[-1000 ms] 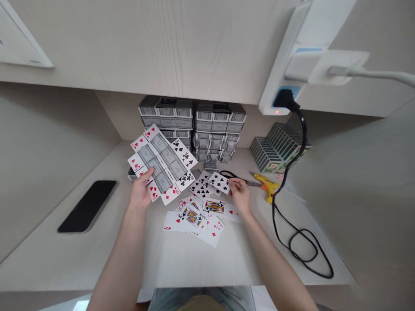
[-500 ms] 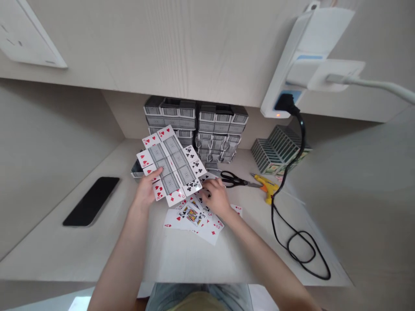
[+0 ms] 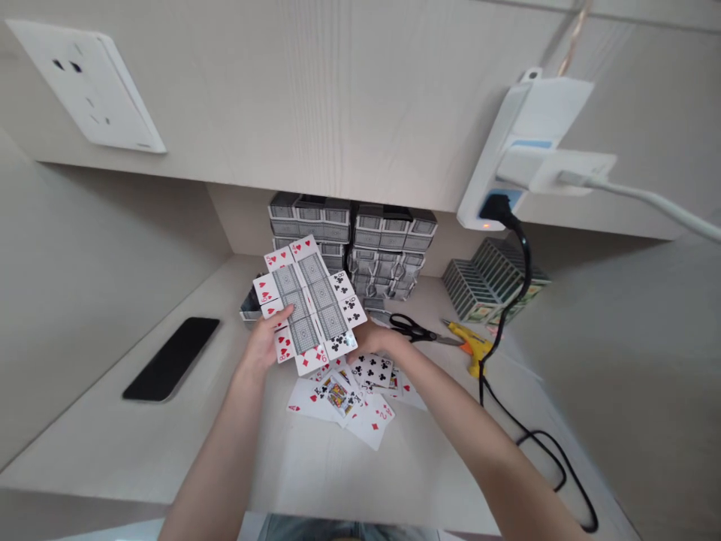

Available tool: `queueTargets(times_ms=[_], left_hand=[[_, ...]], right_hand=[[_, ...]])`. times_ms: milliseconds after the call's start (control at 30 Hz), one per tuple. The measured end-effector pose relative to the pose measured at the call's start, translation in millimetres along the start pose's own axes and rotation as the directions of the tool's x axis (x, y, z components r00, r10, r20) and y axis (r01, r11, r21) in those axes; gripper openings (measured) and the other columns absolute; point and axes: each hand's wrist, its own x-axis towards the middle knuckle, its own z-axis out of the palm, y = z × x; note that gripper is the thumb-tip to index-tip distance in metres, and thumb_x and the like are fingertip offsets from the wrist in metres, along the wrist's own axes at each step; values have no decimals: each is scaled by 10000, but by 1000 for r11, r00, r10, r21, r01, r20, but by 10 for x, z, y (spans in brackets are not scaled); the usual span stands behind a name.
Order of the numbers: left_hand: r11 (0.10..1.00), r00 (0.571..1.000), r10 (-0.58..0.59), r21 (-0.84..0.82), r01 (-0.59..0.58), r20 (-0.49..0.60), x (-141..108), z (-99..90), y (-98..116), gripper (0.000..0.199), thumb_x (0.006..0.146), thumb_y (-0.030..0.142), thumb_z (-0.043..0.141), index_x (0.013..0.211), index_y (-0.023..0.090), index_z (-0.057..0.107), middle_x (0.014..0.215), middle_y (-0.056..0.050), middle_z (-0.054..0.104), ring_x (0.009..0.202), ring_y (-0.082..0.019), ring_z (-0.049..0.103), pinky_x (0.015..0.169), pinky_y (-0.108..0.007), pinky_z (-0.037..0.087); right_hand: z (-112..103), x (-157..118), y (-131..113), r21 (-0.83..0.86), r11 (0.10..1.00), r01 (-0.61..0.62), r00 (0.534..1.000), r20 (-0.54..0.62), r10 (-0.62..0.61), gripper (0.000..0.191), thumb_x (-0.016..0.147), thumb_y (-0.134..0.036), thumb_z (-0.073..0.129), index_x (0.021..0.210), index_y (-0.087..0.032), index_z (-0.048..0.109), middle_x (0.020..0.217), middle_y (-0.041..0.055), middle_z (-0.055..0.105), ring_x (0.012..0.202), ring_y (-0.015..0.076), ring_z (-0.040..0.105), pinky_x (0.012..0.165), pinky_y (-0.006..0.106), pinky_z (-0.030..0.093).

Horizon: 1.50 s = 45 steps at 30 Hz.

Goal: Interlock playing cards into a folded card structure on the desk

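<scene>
Card panel [image 3: 323, 297] in left hand [image 3: 262, 344] — card-patterned boxes [image 3: 394, 231] behind, insides hidden.

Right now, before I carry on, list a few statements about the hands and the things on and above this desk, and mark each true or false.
1. The left hand grips the flat panel of joined grey-backed playing cards. True.
2. The right hand is on the yellow glue gun. False: it is at the panel's lower right edge, most of its fingers hidden.
3. The black-handled metal scissors lie left of the glue gun. True.
4. The slim black smartphone lies right of the scissors. False: it lies on the pale wood-grain desk, left of the left hand.
5. A black plug sits in the white power strip. True.
</scene>
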Motion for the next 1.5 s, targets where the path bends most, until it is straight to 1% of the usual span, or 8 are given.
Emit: queueTargets(times_ms=[100, 300, 433, 567, 700, 800, 1067, 1500], left_hand=[[1000, 1000, 3, 3, -3, -3, -5, 7, -8, 306, 659, 77, 629, 959, 134, 621, 859, -75, 697, 774, -233, 664, 729, -380, 551], [1000, 1000, -6, 28, 6, 8, 6, 11, -26, 304, 658, 78, 631, 957, 129, 622, 856, -79, 698, 783, -233, 664, 727, -372, 552], [999, 1000, 0, 32, 0, 11, 10, 20, -40, 298, 653, 75, 637, 946, 127, 624, 857, -80, 699, 755, -227, 667, 723, -370, 554], [999, 999, -36, 40, 35, 21, -5, 30, -38, 313, 644, 72, 644, 951, 126, 620, 855, -89, 698, 736, -233, 669, 710, -378, 554], [976, 981, -173, 148, 158, 91, -23, 38, -68, 344, 625, 101, 675, 964, 121, 618, 861, -114, 695, 740, -265, 668, 690, -404, 549], [941, 959, -258, 253, 224, 113, -33, 40, -106, 372, 604, 146, 713, 964, 120, 622, 852, -128, 695, 745, -287, 665, 675, -413, 544], [897, 933, -324, 364, 251, 154, -107, 65, -135, 359, 593, 221, 737, 925, 130, 637, 845, -127, 698, 731, -275, 666, 669, -378, 532], [873, 926, -334, 429, 233, 175, -182, 122, -287, 395, 531, 249, 768, 892, 125, 667, 896, -139, 690, 839, -280, 645, 790, -363, 473]], right_hand=[[4, -16, 14, 66, 998, -1, 1000, -11, 2, 665, 356, -273, 816, 995, -232, 638, 1051, 27, 620, 1022, 281, 509, 885, 346, 355], [-69, -53, 43, 228, 974, 3, 993, -112, 23, 207, 499, -139, 738, 678, -145, 633, 699, 8, 639, 667, 166, 552, 656, 276, 414], [-209, -101, 95, 289, 957, 1, 973, -221, 65, 144, 546, -159, 694, 645, -151, 589, 691, -5, 616, 695, 150, 538, 639, 248, 403], [-279, -313, 141, 425, 901, -87, 891, -372, 261, 169, 671, -311, 601, 673, -165, 516, 551, -48, 520, 499, 98, 447, 474, 210, 335], [-200, -644, 105, 776, 621, -115, 775, -321, 544, 326, 605, -408, 663, 780, -180, 511, 517, -60, 537, 417, 87, 431, 404, 196, 300], [-111, -854, 84, 891, 451, -54, 686, -295, 666, 464, 556, -427, 702, 919, -178, 556, 613, -15, 623, 427, 101, 476, 389, 204, 311], [-2, -1065, 169, 920, 330, 213, 493, -393, 776, 412, 525, -412, 745, 820, -186, 566, 679, -1, 642, 519, 116, 541, 421, 210, 383], [164, -1040, 104, 906, 396, 150, 490, -416, 766, 417, 549, -516, 707, 773, -198, 559, 487, -20, 567, 440, 137, 500, 476, 262, 386]])
